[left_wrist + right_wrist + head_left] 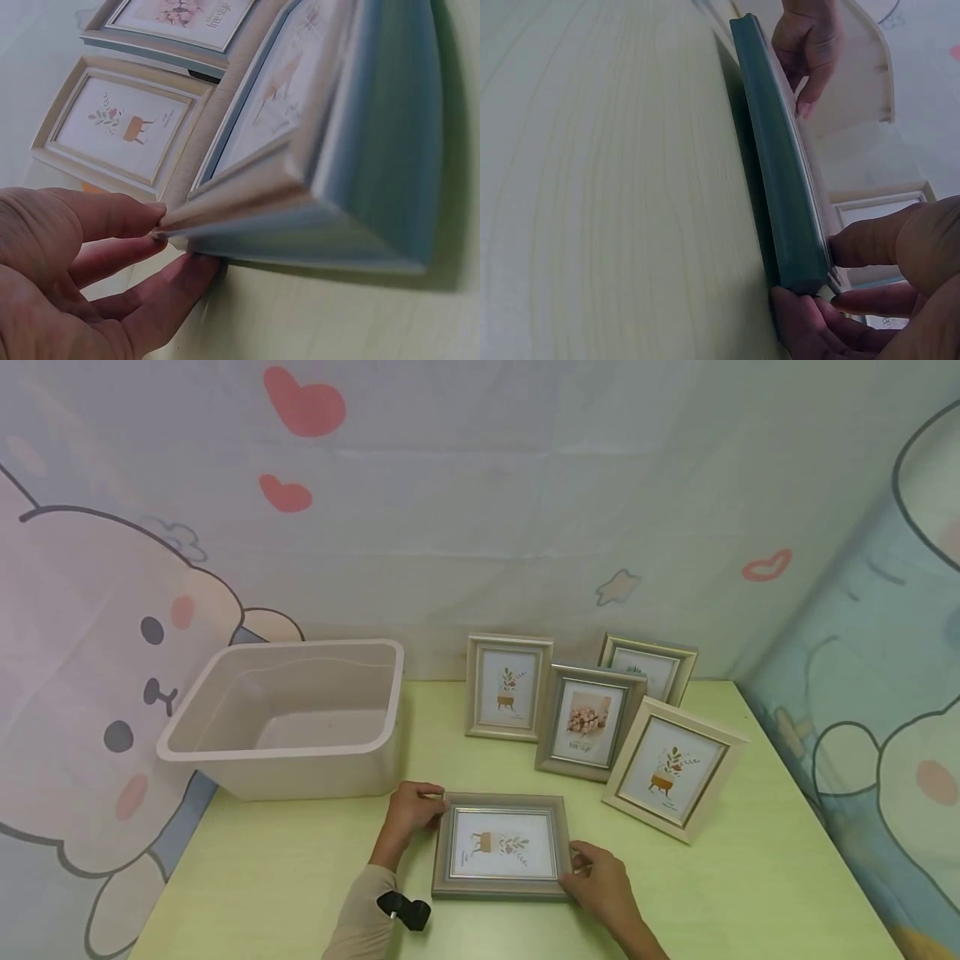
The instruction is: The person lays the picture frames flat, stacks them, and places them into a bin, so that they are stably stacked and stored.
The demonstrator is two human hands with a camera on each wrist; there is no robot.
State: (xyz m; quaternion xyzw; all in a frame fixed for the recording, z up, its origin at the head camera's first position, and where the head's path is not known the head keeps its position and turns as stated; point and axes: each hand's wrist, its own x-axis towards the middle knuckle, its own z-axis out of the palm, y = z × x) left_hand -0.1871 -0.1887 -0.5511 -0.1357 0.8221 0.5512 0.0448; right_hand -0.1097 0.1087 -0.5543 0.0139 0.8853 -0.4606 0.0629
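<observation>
Nearest frame (501, 889) grey-brown; tub (292, 775) beige; table (292, 852) pale green; backdrop (480, 502) heart-patterned.

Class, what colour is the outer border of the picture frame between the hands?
The outer border is greyish brown, seen best in the head view.

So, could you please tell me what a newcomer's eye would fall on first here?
Probably the grey-brown picture frame near the front of the table, with the left hand gripping its left end and the right hand its right end. Behind it, toward the right, stand four more frames, while a big beige tub sits back to the left. A large cartoon animal decorates the backdrop's left side.
</observation>
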